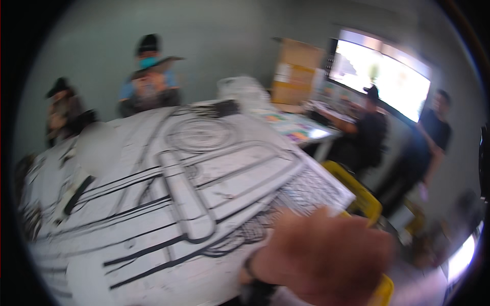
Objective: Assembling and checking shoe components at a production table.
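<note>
One hand, which looks like my left hand (pixel 326 255), hangs close in front at the lower right, with a dark band (pixel 258 293) round its wrist. Motion smears it, and its fingers cannot be made out, nor can anything in them. Beneath and beyond it stretches a large white work surface (pixel 148 280) covered with long black lines, loops and coiled rings; whether these are drawn or are cables is too blurred to tell. The hand is nearest to the right edge of this surface, beside a densely patterned area (pixel 311 186). My right hand does not show.
Yellow frames or bins (pixel 360 191) stand along the right edge. A cardboard box (pixel 296 74) and a white plastic bag (pixel 242 92) are at the back. Two people are beyond the far side; others are near a side table (pixel 291 125) and a bright window (pixel 383 66).
</note>
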Action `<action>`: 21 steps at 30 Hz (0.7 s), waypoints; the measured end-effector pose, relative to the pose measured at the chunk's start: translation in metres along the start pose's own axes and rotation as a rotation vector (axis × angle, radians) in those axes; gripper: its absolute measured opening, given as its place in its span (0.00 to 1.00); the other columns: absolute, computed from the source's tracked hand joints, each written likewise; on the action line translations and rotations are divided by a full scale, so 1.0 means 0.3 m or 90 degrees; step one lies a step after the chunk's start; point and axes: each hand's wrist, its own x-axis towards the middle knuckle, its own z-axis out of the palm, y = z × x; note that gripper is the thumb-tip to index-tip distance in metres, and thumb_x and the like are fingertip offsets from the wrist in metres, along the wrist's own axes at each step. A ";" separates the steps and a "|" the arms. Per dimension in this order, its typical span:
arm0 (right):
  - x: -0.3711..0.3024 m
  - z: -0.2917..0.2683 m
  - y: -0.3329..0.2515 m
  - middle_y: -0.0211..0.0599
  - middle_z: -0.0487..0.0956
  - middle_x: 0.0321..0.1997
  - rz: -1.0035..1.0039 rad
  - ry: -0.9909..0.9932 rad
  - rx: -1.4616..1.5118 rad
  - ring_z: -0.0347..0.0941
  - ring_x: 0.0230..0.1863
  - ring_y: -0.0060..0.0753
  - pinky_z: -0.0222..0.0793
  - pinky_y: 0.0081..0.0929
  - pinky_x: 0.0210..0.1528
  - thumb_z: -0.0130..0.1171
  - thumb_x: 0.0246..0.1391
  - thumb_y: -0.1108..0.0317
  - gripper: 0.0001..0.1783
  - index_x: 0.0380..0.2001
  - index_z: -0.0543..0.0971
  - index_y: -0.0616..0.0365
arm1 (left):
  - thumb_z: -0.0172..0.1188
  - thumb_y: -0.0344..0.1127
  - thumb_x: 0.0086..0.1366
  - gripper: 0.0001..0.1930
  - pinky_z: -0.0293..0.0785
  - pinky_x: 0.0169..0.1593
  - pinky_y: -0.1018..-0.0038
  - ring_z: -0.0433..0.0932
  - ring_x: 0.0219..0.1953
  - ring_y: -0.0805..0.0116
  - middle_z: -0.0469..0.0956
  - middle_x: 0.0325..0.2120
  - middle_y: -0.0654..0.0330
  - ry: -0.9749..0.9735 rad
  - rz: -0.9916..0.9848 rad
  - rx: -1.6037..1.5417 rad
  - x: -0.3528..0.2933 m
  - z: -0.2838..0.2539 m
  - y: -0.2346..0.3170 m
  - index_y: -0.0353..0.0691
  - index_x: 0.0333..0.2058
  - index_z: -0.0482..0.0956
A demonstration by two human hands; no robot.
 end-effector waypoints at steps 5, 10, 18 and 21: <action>0.028 -0.039 0.101 0.33 0.76 0.35 -0.015 0.042 -0.014 0.68 0.42 0.32 0.61 0.35 0.48 0.55 0.57 0.65 0.05 0.35 0.75 0.52 | 0.59 0.35 0.57 0.06 0.62 0.46 0.72 0.71 0.35 0.72 0.74 0.29 0.61 0.256 0.221 -0.307 -0.006 -0.171 -0.351 0.42 0.32 0.76; -0.005 -0.036 0.126 0.34 0.75 0.35 -0.003 -0.008 0.041 0.70 0.37 0.32 0.65 0.28 0.41 0.58 0.48 0.75 0.08 0.34 0.76 0.61 | 0.62 0.27 0.57 0.09 0.61 0.50 0.80 0.72 0.38 0.79 0.75 0.30 0.61 0.252 0.387 -0.405 0.031 -0.139 -0.417 0.36 0.36 0.73; 0.002 -0.038 0.133 0.34 0.74 0.34 0.012 -0.034 0.016 0.69 0.36 0.33 0.65 0.28 0.39 0.57 0.49 0.73 0.06 0.33 0.76 0.60 | 0.64 0.24 0.57 0.12 0.60 0.53 0.83 0.74 0.40 0.77 0.76 0.32 0.59 0.211 0.521 -0.489 0.061 -0.151 -0.430 0.31 0.39 0.72; -0.002 -0.034 0.145 0.34 0.74 0.32 0.040 -0.042 0.038 0.69 0.35 0.33 0.65 0.28 0.38 0.57 0.50 0.72 0.05 0.32 0.75 0.61 | 0.64 0.24 0.57 0.12 0.61 0.52 0.83 0.74 0.39 0.76 0.76 0.31 0.58 0.220 0.470 -0.456 0.058 -0.153 -0.413 0.31 0.38 0.72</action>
